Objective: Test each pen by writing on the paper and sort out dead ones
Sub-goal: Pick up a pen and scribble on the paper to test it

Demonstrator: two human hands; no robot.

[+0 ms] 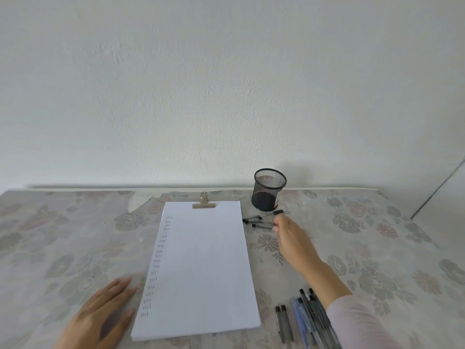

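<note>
Hands, floral tablecloth, white wall

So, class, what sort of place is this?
Probably a home desk or table set against a plain wall: a floral tablecloth, a clipped paper pad, and a mesh pen cup.

Soft even daylight, faint shadows, blurred hands, wide-angle edge bending.

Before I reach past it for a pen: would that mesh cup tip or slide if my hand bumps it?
Probably both. The mesh cup looks thin-walled and nearly empty, so likely light and easy to slide on the tablecloth. It stands upright and taller than its base, so a knock near the rim might tip it; on its side it could roll.
</note>
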